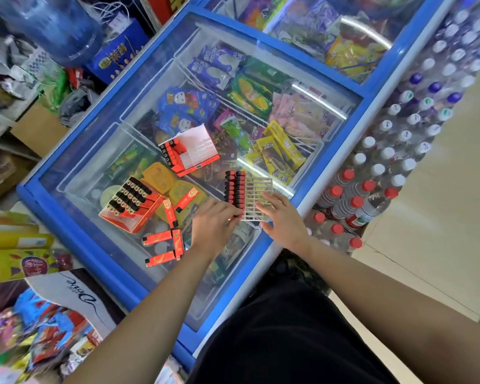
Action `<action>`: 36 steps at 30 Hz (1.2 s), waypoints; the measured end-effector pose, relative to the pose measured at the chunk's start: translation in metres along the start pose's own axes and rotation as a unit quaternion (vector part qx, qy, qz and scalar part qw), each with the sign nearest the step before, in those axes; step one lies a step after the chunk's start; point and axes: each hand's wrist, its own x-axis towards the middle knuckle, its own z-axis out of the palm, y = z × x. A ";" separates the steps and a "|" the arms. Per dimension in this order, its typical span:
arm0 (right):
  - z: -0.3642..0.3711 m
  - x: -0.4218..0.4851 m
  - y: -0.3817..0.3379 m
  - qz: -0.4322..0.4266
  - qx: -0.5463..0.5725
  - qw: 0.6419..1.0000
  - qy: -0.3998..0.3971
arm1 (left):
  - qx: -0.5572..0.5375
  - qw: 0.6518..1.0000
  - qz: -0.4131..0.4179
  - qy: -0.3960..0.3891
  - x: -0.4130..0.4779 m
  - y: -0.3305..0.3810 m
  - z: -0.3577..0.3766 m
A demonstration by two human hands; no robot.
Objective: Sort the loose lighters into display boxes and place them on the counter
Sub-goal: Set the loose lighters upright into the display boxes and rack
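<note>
A clear plastic grid tray [258, 189] lies on the glass freezer lid, with two rows of red lighters [234, 189] filling its left side. My left hand [214, 225] has its fingers curled at the near end of those rows, seemingly pinching a lighter there. Fingers straight, my right hand [280, 217] rests on the tray's near right corner. Several loose red lighters [164, 242] lie to the left of my left hand. An orange display box [130, 203] full of lighters stands further left. Another red box [190, 152], partly filled, sits behind.
The freezer's blue frame [75, 228] runs along the left and near edges. Packs of water bottles [380, 167] with red and white caps stand at the right. Snack bags [17, 261] crowd the lower left. A blue water jug [53, 26] stands at the back left.
</note>
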 end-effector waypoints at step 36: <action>-0.012 -0.010 -0.029 0.033 -0.009 0.998 -0.045 | 0.043 0.957 -0.172 -0.231 -0.074 -0.061 0.011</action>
